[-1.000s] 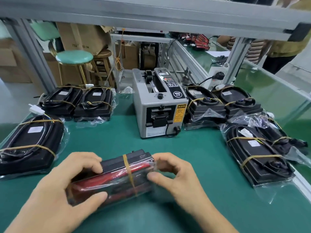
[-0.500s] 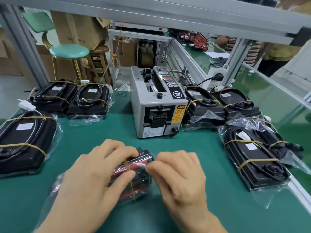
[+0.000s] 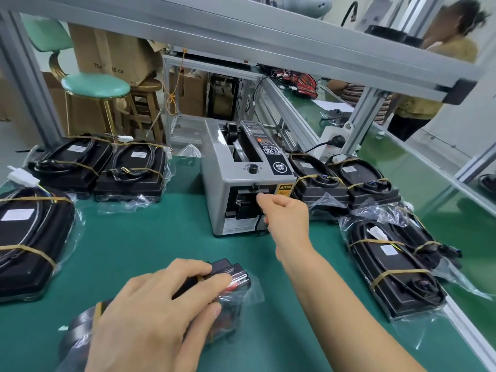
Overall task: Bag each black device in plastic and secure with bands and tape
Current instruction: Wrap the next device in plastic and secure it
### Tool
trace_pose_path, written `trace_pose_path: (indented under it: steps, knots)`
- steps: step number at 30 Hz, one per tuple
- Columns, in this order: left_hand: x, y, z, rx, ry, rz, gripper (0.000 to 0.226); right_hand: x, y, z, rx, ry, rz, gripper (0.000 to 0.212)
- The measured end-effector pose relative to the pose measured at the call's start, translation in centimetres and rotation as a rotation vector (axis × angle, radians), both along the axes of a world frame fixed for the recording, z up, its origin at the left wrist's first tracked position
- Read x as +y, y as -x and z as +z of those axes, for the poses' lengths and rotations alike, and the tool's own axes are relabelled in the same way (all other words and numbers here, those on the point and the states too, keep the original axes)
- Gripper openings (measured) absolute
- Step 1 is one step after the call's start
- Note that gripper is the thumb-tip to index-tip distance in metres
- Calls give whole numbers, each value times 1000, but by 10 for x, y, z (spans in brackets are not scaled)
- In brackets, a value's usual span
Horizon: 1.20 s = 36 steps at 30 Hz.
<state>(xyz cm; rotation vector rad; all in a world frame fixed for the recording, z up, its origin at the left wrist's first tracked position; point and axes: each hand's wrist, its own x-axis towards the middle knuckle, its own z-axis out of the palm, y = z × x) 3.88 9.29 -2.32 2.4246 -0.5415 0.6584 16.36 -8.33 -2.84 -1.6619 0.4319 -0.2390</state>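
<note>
Tape is what the person wants now. The right hand (image 3: 285, 214) is stretched out to the front slot of the tape machine (image 3: 245, 181), which sits in the middle of the green table (image 3: 150, 237). Its fingers are curled, with the thumb and first finger close together at the slot, as if to pinch a piece of tape. No tape can be seen between them, so it is hard to tell if the hand has any yet.

The left hand (image 3: 161, 312) stays near the person and lies on top of the black device (image 3: 228, 277). The device is in a clear plastic bag (image 3: 249, 294), with a band (image 3: 98, 310) round it, on the table just in front of the person. The fingers bend over the top of it and press it down. This likely keeps the folded bag flat so it does not pop open while the other hand gets tape.

More bagged devices with bands lie all around. Some are on the left (image 3: 32, 237), two are at the back left (image 3: 102, 167), and some are on the right (image 3: 389, 267). They look done and are set to the sides so the middle is free for work.

The machine sits within easy reach, so one hand can get tape while the other holds the bag. Taping this bag shut looks like the next step.
</note>
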Motion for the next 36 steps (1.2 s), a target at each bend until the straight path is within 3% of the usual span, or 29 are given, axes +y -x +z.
trace_pose_path:
  steps: [11, 17, 21, 24, 27, 29, 36]
  knots:
    - [-3, -1, 0, -87, 27, -15, 30, 13, -11, 3, 85, -30, -162, 14]
    - [-4, 1, 5, -62, 14, 4, 31, 16, -11, 6, 166, -297, -145, 28]
    - [-6, 4, 3, -36, 58, 9, 28, -5, 15, 22, 154, -599, 113, 27]
    - [-9, 10, 1, -14, 99, 55, 23, -13, 52, 38, 155, -426, 324, 12]
    - [-15, -4, 4, 126, 4, 97, 5, -6, 84, 40, 192, -238, 406, 21]
    - [-19, -11, 5, 274, -87, 106, 16, -2, 97, 34, 199, -201, 425, 24]
    - [-14, 14, 11, 47, 41, 106, 10, 5, 112, 25, 162, -183, 401, 23]
